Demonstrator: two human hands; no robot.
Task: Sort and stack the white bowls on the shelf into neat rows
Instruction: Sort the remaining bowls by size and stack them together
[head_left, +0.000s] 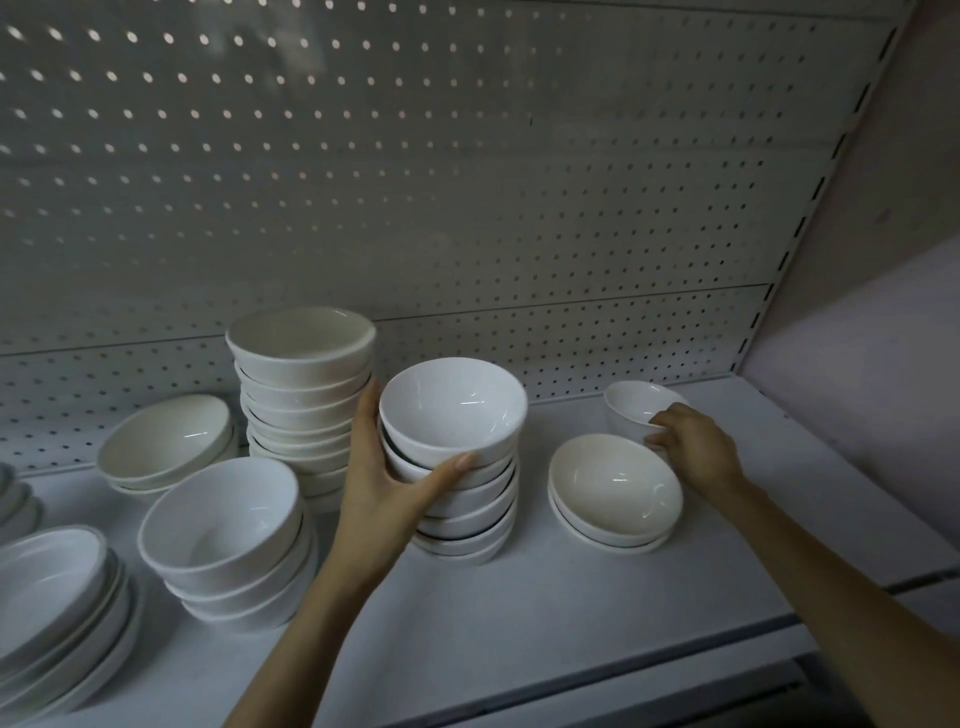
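Note:
Several stacks of white bowls stand on the white shelf. My left hand wraps the left side of the middle stack, thumb under the rim of its tilted top bowl. My right hand grips the rim of a small white bowl at the back right. Just in front of it lies a low stack of shallow cream bowls. A tall stack rises behind my left hand, touching its fingers.
More stacks fill the left: a short stack at the front, shallow bowls behind it, wide dishes at the far left edge. A perforated back panel closes the rear; a wall bounds the right. The shelf's front edge runs below.

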